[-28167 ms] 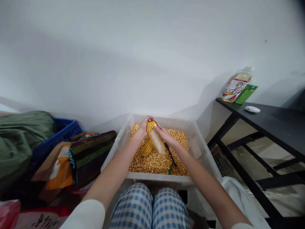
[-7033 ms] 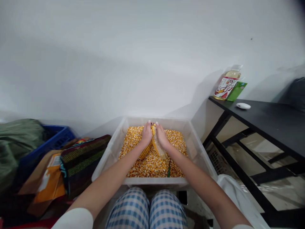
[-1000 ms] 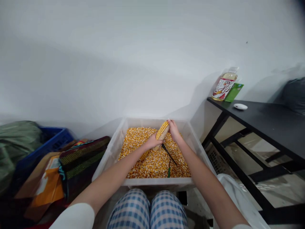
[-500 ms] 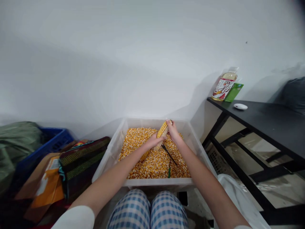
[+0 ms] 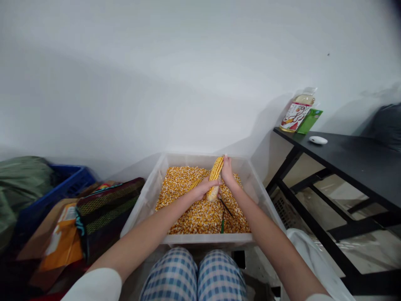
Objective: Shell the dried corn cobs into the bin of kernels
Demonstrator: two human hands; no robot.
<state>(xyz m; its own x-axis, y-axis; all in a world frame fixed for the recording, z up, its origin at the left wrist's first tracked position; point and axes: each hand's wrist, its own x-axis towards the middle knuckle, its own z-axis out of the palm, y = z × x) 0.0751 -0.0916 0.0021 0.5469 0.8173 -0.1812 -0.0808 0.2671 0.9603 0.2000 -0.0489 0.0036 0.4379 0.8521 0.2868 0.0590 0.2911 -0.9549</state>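
Holding a long, partly bare yellow corn cob [image 5: 216,171] steeper than half a second earlier, with left hand [image 5: 204,188] around lower part and right hand [image 5: 227,171] along upper right side, above loose golden kernels [image 5: 194,218] in a translucent rectangular plastic tub [image 5: 206,238], apparently turning its kernel-covered face uppermost.

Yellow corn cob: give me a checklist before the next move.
1. Bare left hand on the yellow corn cob: ok, around its lower half.
2. Bare right hand on the cob: ok, against its upper half.
3. Cob's lower end over the translucent rectangular plastic tub: ok, within its rim.
4. Loose yellow kernels free of objects: not ok, a thin black rod lies there.
5. Rod's upper end clear of the cob: cannot tell, hidden.
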